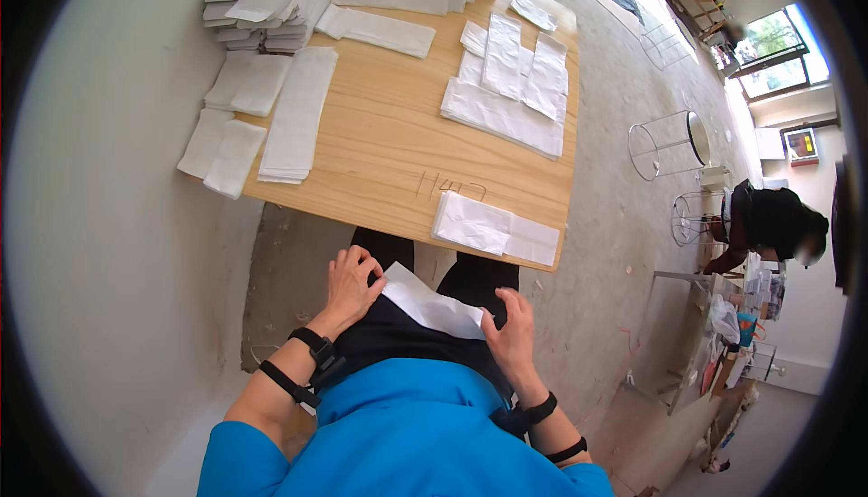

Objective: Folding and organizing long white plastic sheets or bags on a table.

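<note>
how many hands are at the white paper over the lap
2: the left hand at the left end of the white paper, and the right hand at its right end. Some fingers may be hidden.

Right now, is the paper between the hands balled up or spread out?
Spread out: the white paper runs from left hand to right hand as one strip.

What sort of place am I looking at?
Probably a small handwork workshop: stacked white paper pieces on a wooden table, a wire-frame stool, and another person across the room.
</note>
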{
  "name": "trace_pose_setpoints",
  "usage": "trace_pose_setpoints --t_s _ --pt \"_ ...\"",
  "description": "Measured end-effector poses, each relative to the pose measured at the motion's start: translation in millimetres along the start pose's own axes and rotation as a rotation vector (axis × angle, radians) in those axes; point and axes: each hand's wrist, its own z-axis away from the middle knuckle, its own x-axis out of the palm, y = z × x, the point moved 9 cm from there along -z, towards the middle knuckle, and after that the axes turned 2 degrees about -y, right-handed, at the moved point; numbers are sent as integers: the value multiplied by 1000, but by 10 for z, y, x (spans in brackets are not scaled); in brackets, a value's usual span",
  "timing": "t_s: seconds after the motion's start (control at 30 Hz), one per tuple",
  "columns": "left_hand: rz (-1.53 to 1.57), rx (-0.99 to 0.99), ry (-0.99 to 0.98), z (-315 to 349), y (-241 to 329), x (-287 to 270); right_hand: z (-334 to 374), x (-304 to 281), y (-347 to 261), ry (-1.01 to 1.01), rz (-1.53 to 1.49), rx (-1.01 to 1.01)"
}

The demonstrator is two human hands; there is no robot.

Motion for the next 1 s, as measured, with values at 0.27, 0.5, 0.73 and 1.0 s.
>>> trace_pose_setpoints --t_s 0.27,0.5,0.73,1.0 --pt "1208 -609 -145 217 275 -132 -253 -145 -1515 10 -178 -561" --pt "1558 -322 -158 175 1005 -651 -226 -318 -1480 158 -538 -394" --pt "1271 -36 -93 238 1383 -952 -215 -226 -1144 -41 -1203 65" --pt "861 41 103 267 1485 -1104 -242 -338 -1064 39 -1280 50"
